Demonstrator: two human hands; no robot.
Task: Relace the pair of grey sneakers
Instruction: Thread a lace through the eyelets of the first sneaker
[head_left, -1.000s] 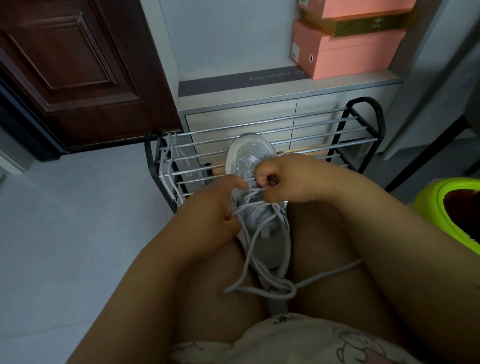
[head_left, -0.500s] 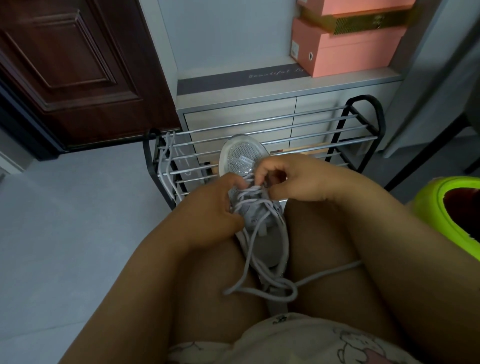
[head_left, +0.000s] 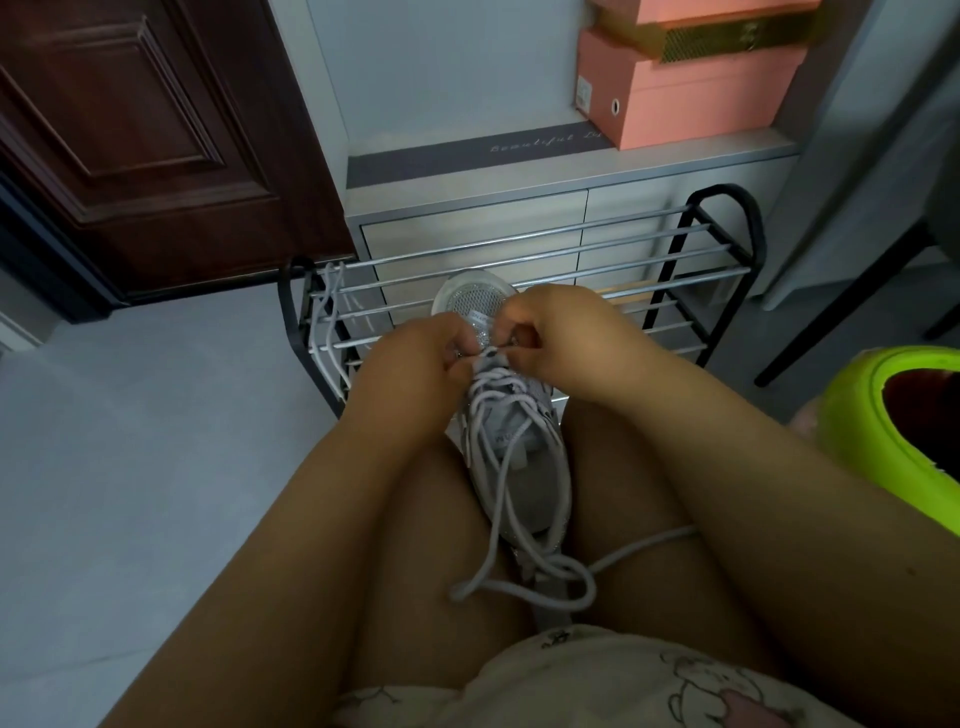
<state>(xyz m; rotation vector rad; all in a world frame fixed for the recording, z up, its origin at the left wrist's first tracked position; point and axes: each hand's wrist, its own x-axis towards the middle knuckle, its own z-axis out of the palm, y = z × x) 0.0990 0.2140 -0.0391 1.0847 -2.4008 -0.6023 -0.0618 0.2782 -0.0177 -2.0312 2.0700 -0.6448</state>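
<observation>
pale script reading "beautiful" and a few cut-off letters runs along a grey strip (head_left: 478, 156) on the cabinet top beyond both hands. the small label on the pink box (head_left: 691, 104) up and right is too blurred to read.

A grey sneaker (head_left: 511, 441) lies between the person's thighs, toe pointing toward the shoe rack (head_left: 701, 270). Its pale lace (head_left: 498, 499) crosses the upper eyelets, apparently loosely, loose ends trailing behind the heel.
</observation>
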